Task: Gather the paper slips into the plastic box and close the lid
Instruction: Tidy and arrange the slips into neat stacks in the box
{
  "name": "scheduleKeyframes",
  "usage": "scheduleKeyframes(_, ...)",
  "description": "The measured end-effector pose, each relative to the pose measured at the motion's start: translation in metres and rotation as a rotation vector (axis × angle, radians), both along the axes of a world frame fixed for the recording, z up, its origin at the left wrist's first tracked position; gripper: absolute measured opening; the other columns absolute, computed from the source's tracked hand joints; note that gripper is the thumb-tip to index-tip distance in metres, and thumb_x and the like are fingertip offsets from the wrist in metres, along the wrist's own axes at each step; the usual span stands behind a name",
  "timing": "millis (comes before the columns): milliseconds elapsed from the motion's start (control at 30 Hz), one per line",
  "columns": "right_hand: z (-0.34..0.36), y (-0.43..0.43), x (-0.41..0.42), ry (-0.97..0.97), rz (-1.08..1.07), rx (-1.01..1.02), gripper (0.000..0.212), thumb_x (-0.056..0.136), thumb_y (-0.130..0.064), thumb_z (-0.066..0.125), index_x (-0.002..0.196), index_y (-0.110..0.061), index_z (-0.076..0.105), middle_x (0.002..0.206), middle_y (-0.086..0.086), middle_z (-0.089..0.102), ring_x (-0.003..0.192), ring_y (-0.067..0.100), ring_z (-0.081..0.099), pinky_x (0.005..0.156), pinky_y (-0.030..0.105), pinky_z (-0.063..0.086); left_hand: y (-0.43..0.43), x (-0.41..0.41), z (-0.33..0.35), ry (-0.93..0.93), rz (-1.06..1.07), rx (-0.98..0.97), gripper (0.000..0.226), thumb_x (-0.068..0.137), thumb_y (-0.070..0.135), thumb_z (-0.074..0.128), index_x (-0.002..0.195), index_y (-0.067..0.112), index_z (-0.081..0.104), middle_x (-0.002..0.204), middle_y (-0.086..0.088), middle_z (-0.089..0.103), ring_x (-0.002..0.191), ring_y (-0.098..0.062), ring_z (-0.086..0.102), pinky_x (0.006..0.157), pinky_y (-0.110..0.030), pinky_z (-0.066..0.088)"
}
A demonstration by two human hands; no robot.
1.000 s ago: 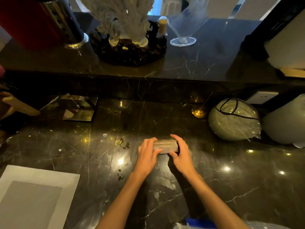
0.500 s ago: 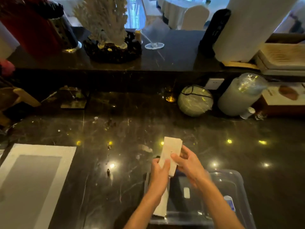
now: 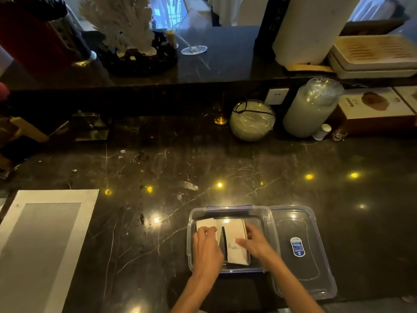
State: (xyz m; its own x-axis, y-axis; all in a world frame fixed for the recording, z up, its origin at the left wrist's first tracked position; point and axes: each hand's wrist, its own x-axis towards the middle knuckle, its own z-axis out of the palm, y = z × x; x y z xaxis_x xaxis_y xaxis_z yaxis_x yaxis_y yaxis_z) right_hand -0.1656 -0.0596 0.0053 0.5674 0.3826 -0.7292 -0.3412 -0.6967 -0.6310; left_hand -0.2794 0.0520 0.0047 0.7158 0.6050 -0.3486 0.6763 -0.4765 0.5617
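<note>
A clear plastic box (image 3: 228,210) with blue clips stands on the dark marble counter near the front edge. Its clear lid (image 3: 300,251), with a blue sticker, lies flat just to the right of the box. White paper slips (image 3: 235,241) lie inside the box in two stacks with a dark gap between them. My left hand (image 3: 206,247) rests on the left stack, fingers curled over it. My right hand (image 3: 255,243) presses on the right stack, thumb on top of the paper.
A white and grey placemat (image 3: 42,242) lies at the front left. At the back stand a wrapped round bowl (image 3: 252,120), a wrapped stack of cups (image 3: 311,107), a small white bottle (image 3: 321,132) and a brown box (image 3: 379,109). A raised shelf (image 3: 214,68) carries a coral ornament.
The stack of slips was lifted from the counter, carried toward me and lowered into the box. Both hands now rest on the slips inside it. The view has tilted down.
</note>
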Motion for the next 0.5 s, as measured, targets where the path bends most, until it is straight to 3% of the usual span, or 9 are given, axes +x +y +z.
scheduleKeyframes(133,-0.007,-0.004,-0.004,-0.096,-0.026,-0.003,0.046,0.088,0.002,0.064,0.132,-0.01,0.056,0.122,0.01,0.067,0.114,0.021,0.063,0.097,0.036,0.053,-0.011,0.0,-0.005,-0.01,-0.025,0.01,0.042,0.093,0.003,0.052,0.132,0.017,0.053,0.132,0.0,0.047,0.123,-0.015,0.041,0.104,-0.026,0.042)
scheduleKeyframes(267,-0.008,-0.005,-0.006,-0.183,-0.032,-0.046,0.045,0.089,0.0,0.063,0.133,-0.007,0.058,0.123,0.01,0.067,0.118,0.026,0.063,0.102,0.043,0.051,-0.026,0.005,-0.005,-0.073,-0.023,-0.071,0.027,0.097,0.013,0.052,0.122,0.018,0.059,0.12,0.001,0.06,0.097,-0.005,0.054,0.078,-0.01,0.046)
scheduleKeyframes(367,-0.01,-0.009,-0.008,-0.142,-0.061,-0.033,0.042,0.091,-0.004,0.062,0.133,-0.006,0.057,0.125,0.011,0.066,0.119,0.028,0.062,0.103,0.044,0.05,-0.036,0.014,-0.005,-0.05,-0.01,-0.126,0.032,0.098,0.014,0.051,0.129,0.017,0.056,0.128,0.001,0.06,0.11,-0.011,0.059,0.088,-0.015,0.046)
scheduleKeyframes(433,-0.007,-0.014,-0.007,-0.082,-0.088,-0.014,0.033,0.095,-0.008,0.057,0.128,-0.004,0.059,0.12,0.013,0.069,0.112,0.026,0.065,0.099,0.039,0.052,-0.041,0.019,-0.005,-0.024,0.004,-0.153,0.033,0.097,0.014,0.052,0.129,0.017,0.055,0.126,0.0,0.061,0.111,-0.013,0.06,0.082,-0.015,0.044)
scheduleKeyframes(500,-0.005,-0.016,-0.006,-0.04,-0.107,-0.009,0.029,0.099,-0.011,0.049,0.125,-0.002,0.06,0.12,0.017,0.068,0.112,0.028,0.065,0.101,0.042,0.051,-0.045,0.022,-0.005,0.008,0.011,-0.18,0.03,0.095,0.018,0.053,0.125,0.019,0.055,0.121,-0.001,0.063,0.105,-0.014,0.061,0.08,-0.016,0.046)
